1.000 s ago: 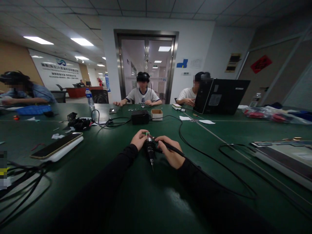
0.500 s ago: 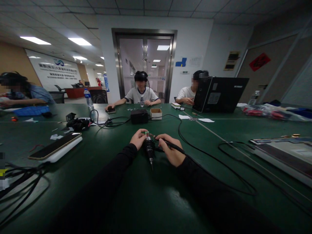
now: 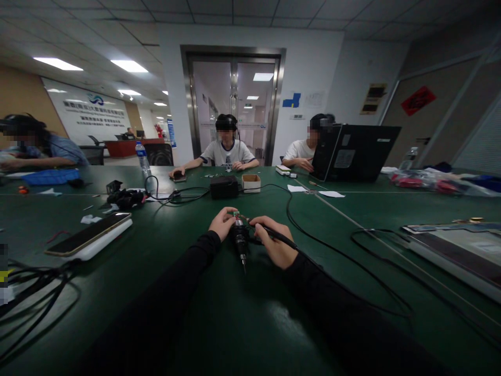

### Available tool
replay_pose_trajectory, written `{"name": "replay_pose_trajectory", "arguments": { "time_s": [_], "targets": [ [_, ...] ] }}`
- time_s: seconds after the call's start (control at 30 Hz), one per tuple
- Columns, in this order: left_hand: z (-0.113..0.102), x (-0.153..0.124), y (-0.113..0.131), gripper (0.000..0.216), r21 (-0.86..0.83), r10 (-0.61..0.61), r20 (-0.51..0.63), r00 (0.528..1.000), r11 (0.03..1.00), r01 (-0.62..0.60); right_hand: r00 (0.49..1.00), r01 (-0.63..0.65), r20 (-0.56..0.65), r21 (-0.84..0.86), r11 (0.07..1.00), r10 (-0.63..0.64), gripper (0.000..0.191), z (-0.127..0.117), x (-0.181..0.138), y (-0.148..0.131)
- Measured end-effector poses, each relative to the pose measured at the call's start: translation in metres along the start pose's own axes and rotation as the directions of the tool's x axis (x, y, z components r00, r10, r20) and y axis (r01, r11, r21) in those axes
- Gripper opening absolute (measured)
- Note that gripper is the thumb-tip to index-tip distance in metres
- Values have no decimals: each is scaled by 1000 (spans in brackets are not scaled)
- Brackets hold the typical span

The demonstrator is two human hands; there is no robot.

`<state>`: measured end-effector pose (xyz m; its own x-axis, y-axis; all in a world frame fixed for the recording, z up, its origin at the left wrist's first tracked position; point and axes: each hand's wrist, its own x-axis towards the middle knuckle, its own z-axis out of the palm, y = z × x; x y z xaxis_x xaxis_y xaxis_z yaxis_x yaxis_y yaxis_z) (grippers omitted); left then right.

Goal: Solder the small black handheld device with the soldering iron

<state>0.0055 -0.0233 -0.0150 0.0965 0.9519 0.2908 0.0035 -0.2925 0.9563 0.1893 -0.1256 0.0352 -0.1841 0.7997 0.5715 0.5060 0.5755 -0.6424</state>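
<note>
My left hand (image 3: 222,226) is closed, with thumb and fingertips pinching a small green circuit board (image 3: 236,214) with red on it. In my right hand (image 3: 277,245) is a thin black soldering iron (image 3: 282,237), held like a pen, its tip reaching left to the board. A black cylindrical tool with a silver pointed end (image 3: 240,241) lies between the hands, its point toward me. The far end of that tool is right below the board; whether they touch I cannot tell. My right fingers partly cover the iron's grip.
A black box (image 3: 224,187) with cables and a small open carton (image 3: 251,184) stand beyond my hands. A phone (image 3: 92,234) lies at left, and a flat panel (image 3: 457,250) at right. A black cable (image 3: 336,245) loops across the table. Other people sit around it.
My hands, the circuit board and the soldering iron hold nearly the same place. The person at the far right has shifted a hand slightly; the view has moved a little.
</note>
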Motion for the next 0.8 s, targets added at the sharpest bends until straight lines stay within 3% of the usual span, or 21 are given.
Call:
{"name": "replay_pose_trajectory", "arguments": {
  "time_s": [0.5,0.8],
  "targets": [
    [1,0,-1,27,19,26,-34,999,1000,-25,998,49,45,-1,999,-49,23,0,0,-2],
    [0,2,-3,25,15,21,-18,1000,1000,-20,999,42,-25,-22,999,-43,23,-2,1,-7]
  ]
}}
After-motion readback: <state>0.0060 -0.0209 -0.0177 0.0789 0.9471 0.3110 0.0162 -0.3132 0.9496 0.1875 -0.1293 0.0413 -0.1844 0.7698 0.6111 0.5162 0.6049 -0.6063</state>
